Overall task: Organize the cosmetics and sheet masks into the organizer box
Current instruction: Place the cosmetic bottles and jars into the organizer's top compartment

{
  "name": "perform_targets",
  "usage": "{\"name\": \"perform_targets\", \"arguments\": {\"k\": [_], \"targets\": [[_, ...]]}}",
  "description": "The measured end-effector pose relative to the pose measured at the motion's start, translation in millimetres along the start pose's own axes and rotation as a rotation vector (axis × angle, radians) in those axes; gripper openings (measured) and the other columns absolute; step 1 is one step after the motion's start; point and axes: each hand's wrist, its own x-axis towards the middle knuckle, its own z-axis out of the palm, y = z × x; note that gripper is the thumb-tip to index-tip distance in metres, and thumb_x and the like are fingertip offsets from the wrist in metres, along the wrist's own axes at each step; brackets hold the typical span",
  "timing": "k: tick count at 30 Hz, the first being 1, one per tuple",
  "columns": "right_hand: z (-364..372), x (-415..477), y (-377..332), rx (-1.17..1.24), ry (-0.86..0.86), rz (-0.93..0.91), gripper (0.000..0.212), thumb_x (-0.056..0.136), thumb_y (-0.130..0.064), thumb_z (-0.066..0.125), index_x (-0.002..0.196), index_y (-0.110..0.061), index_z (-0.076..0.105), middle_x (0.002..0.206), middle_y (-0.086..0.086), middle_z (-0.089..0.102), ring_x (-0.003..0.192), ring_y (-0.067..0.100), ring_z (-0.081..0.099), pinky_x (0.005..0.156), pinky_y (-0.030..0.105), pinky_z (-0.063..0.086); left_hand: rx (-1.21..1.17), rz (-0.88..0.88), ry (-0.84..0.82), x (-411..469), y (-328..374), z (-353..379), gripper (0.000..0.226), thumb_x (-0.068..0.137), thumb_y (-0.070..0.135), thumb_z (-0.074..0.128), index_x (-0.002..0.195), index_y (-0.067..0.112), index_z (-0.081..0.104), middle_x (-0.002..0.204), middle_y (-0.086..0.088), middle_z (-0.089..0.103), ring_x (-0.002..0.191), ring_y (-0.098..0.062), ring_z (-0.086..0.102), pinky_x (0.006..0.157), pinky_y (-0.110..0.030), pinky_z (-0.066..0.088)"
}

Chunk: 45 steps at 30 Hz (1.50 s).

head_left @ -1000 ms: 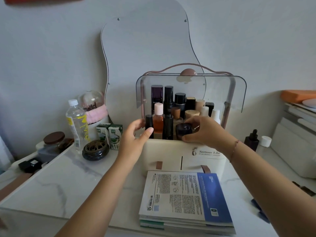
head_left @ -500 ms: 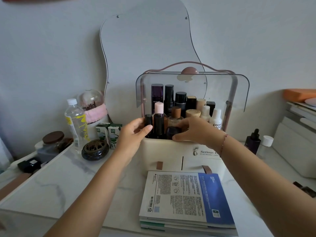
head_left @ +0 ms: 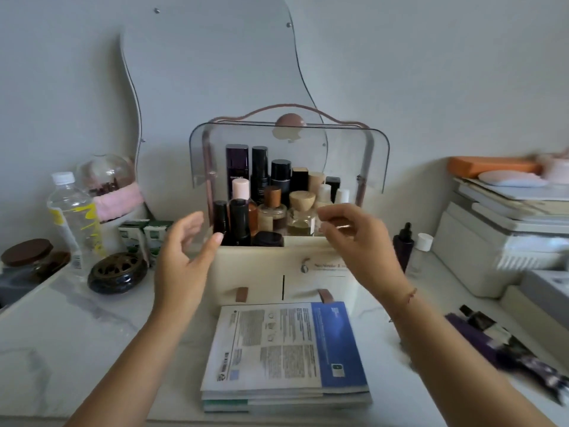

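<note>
The organizer box (head_left: 261,266) stands at frame centre, its clear lid raised, full of upright bottles (head_left: 239,223) with a dark jar (head_left: 267,238) in front. My left hand (head_left: 184,251) hovers by its left corner, grip wide and empty. My right hand (head_left: 354,238), fingers loosely bent, holds nothing. The box's print is too blurred to read. The sheet masks (head_left: 286,349) lie stacked on the surface (head_left: 77,318) just below.

Home vanity corner: wavy wall mirror (head_left: 209,72), marble-look tabletop (head_left: 77,328), cosmetics organizer box (head_left: 268,266).
</note>
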Motion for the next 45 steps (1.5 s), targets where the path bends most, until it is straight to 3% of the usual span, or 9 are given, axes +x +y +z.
{"name": "perform_targets", "arguments": {"k": [5, 9, 12, 14, 17, 21, 27, 38, 45], "targets": [[-69.3, -11.7, 76.9, -0.048, 0.557, 0.221, 0.02, 0.084, -0.015, 0.062, 0.102, -0.023, 0.061, 0.101, -0.003, 0.064, 0.091, 0.008, 0.061, 0.087, 0.027, 0.054, 0.187, 0.363, -0.014, -44.4, 26.3, 22.9, 0.032, 0.093, 0.034, 0.052, 0.116, 0.014, 0.059, 0.113, 0.008, 0.056, 0.108, -0.008, 0.051, 0.095, -0.014, 0.036], [-98.7, 5.8, 148.2, -0.049, 0.45, 0.549, 0.072, 0.076, -0.025, 0.075, 0.136, -0.014, 0.037, 0.139, 0.009, 0.042, 0.126, 0.023, 0.044, 0.107, 0.039, 0.038, 0.325, 0.425, -0.24, -56.9, 34.0, 44.3, 0.046, 0.092, 0.038, 0.045, 0.128, 0.011, 0.057, 0.129, 0.003, 0.056, 0.126, -0.017, 0.047, 0.106, -0.04, 0.036], [-100.0, 14.0, 181.8, 0.061, 0.309, 0.67, 0.094, 0.072, -0.025, 0.08, 0.145, -0.012, 0.022, 0.147, 0.01, 0.034, 0.13, 0.026, 0.04, 0.099, 0.038, 0.043, 0.404, 0.462, -0.332, -60.5, 26.9, 52.2, 0.05, 0.094, 0.042, 0.039, 0.132, 0.014, 0.054, 0.139, 0.007, 0.047, 0.134, -0.015, 0.038, 0.112, -0.047, 0.028], [-97.4, 16.9, 198.0, 0.118, 0.252, 0.688, 0.084, 0.072, -0.019, 0.08, 0.14, -0.009, 0.031, 0.136, 0.011, 0.046, 0.115, 0.025, 0.051, 0.08, 0.034, 0.05, 0.414, 0.477, -0.338, -60.2, 21.7, 53.3, 0.05, 0.095, 0.043, 0.038, 0.133, 0.014, 0.053, 0.14, 0.008, 0.046, 0.135, -0.013, 0.037, 0.115, -0.046, 0.023], [-94.2, 16.6, 214.7, 0.203, 0.211, 0.725, 0.054, 0.072, -0.018, 0.079, 0.118, -0.014, 0.052, 0.114, 0.011, 0.062, 0.101, 0.028, 0.062, 0.077, 0.041, 0.055, 0.419, 0.449, -0.316, -55.3, 21.8, 54.4, 0.052, 0.096, 0.045, 0.036, 0.137, 0.016, 0.049, 0.136, 0.008, 0.049, 0.129, -0.013, 0.04, 0.114, -0.036, 0.02], [-93.5, 16.8, 220.7, 0.225, 0.194, 0.718, 0.037, 0.069, -0.018, 0.081, 0.1, -0.016, 0.059, 0.097, 0.006, 0.067, 0.077, 0.014, 0.062, 0.056, 0.025, 0.047, 0.469, 0.464, -0.324, -49.1, 24.9, 58.4, 0.054, 0.096, 0.048, 0.031, 0.133, 0.016, 0.055, 0.123, 0.0, 0.057, 0.118, -0.019, 0.042, 0.107, -0.03, 0.02], [-94.6, 20.3, 224.4, 0.222, 0.13, 0.72, 0.054, 0.071, -0.014, 0.08, 0.118, -0.007, 0.056, 0.109, 0.013, 0.065, 0.099, 0.029, 0.062, 0.082, 0.041, 0.053, 0.451, 0.449, -0.286, -46.2, 26.3, 61.8, 0.054, 0.097, 0.048, 0.029, 0.126, 0.016, 0.062, 0.113, 0.0, 0.06, 0.107, -0.023, 0.046, 0.091, -0.043, 0.036], [-88.8, 13.4, 209.2, 0.118, 0.007, 0.692, 0.038, 0.077, -0.013, 0.075, 0.108, 0.003, 0.062, 0.095, 0.011, 0.065, 0.087, 0.023, 0.058, 0.074, 0.029, 0.047, 0.43, 0.449, -0.278, -45.5, 26.7, 60.5, 0.049, 0.097, 0.045, 0.032, 0.123, 0.018, 0.064, 0.11, 0.003, 0.06, 0.105, -0.019, 0.045, 0.09, -0.026, 0.025], [-100.7, -21.9, 119.7, 0.104, 0.101, 0.503, 0.019, 0.069, -0.022, 0.08, 0.077, -0.019, 0.064, 0.073, -0.001, 0.068, 0.07, 0.016, 0.061, 0.061, 0.024, 0.046, 0.375, 0.377, -0.332, -46.3, 42.7, 56.3, 0.051, 0.091, 0.049, 0.038, 0.121, 0.017, 0.065, 0.11, 0.006, 0.059, 0.109, -0.014, 0.046, 0.095, -0.033, 0.033]]}}
